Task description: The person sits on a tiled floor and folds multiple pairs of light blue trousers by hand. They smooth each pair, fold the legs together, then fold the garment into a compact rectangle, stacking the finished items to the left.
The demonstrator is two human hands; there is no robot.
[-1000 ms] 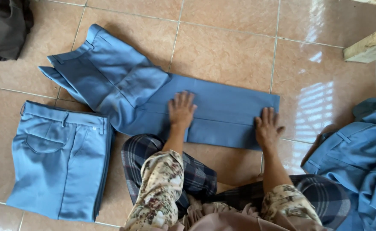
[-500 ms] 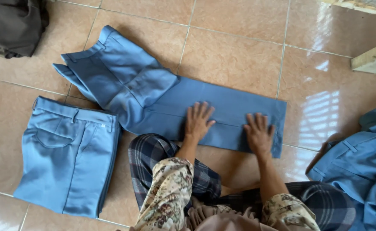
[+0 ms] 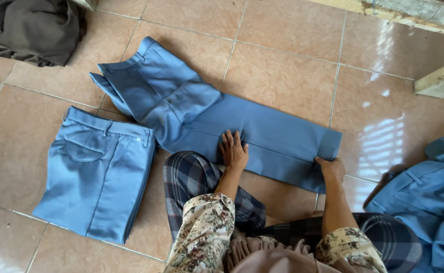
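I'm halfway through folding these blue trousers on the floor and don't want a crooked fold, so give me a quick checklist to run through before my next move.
1. Left hand pressing the trousers flat at mid-leg: ok, palm down on the cloth.
2. Right hand has the hem end: ok, fingers grip the near corner at the cuff.
3. Legs stacked evenly: ok, edges look lined up along the length.
4. Waist end lying flat: not ok, the top part is rumpled and angled toward the far left.
5. Room on the tiled floor for the fold: ok, bare tiles beyond the trousers.
6. Folded pair out of the way: ok, it lies apart at the left.
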